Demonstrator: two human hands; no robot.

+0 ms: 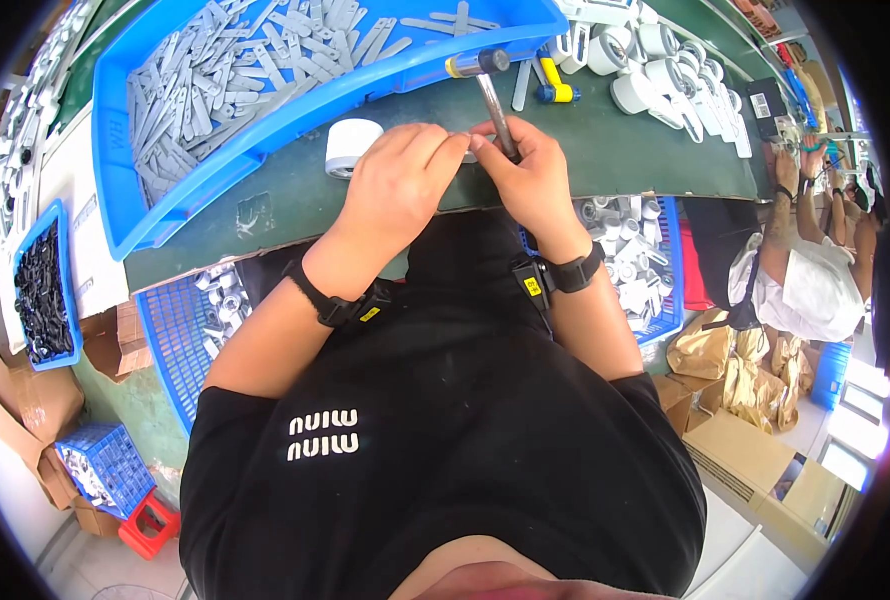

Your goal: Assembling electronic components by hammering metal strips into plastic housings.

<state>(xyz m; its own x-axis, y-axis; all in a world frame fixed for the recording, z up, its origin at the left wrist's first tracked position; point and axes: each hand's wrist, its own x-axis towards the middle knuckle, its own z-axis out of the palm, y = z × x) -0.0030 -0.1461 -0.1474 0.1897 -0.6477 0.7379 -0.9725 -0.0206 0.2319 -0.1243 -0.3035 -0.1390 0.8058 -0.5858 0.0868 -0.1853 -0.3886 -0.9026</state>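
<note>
A small hammer with a bare metal handle (495, 112) and a black and yellow head (477, 64) stands up from my right hand (537, 178), whose fingers are wrapped round it. My left hand (402, 172) is closed, its thumb and fingertips pinched together against my right fingertips. What it pinches is mostly hidden; a pale sliver shows between the two hands. On the green bench, touching or just beside the left hand, sits a white round plastic housing (353, 148). Whether its handle runs under that hand cannot be seen.
A blue tray (265, 150) of flat grey strips (205, 95) fills the back left. A yellow and black tool (557, 90) and several white housings (655, 75) lie back right. Blue crates (175, 340) of white parts stand below the bench. A co-worker (800, 285) is far right.
</note>
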